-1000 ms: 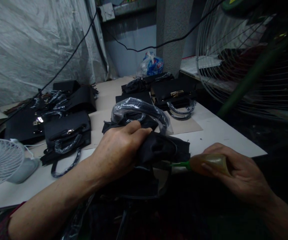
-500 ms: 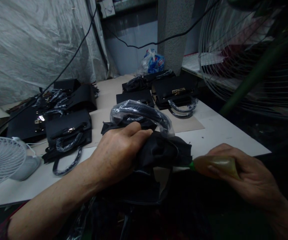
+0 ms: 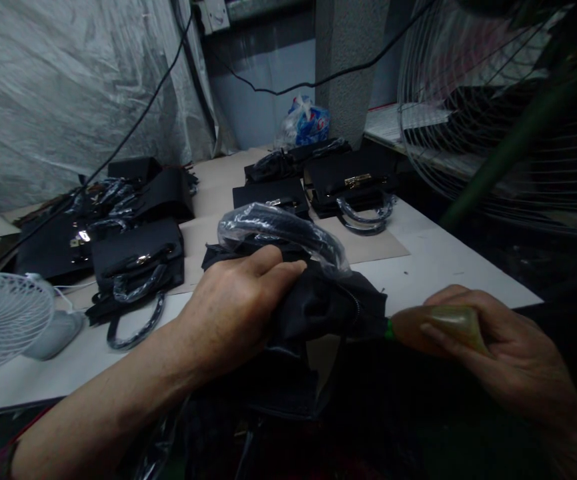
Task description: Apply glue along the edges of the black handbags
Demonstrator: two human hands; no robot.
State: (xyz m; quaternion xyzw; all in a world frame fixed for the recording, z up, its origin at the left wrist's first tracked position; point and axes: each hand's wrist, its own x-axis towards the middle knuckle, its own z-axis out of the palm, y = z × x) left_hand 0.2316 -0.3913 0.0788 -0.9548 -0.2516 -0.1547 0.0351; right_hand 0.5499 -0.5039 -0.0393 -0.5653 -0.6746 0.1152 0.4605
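My left hand [image 3: 233, 310] is closed on the folded black lining of a black handbag [image 3: 318, 307] at the near edge of the table. The bag's handle [image 3: 283, 230] arches above my fingers, wrapped in clear plastic. My right hand [image 3: 488, 350] grips a soft amber squeeze bottle [image 3: 438, 327] with a green nozzle [image 3: 389, 329]. The nozzle tip touches the bag's right edge and is partly hidden by the black material.
Several black handbags with wrapped handles lie on the white table [image 3: 443, 267]: one pile at the left [image 3: 133, 260], another at the back [image 3: 348, 183]. A small white fan [image 3: 3, 320] stands at the far left. A big fan grille [image 3: 508, 113] fills the right. A black cable [image 3: 133, 127] hangs across.
The green nozzle has gone further into the bag's edge, so less of it shows. My right hand has shifted slightly right and down. My left hand keeps its grip.
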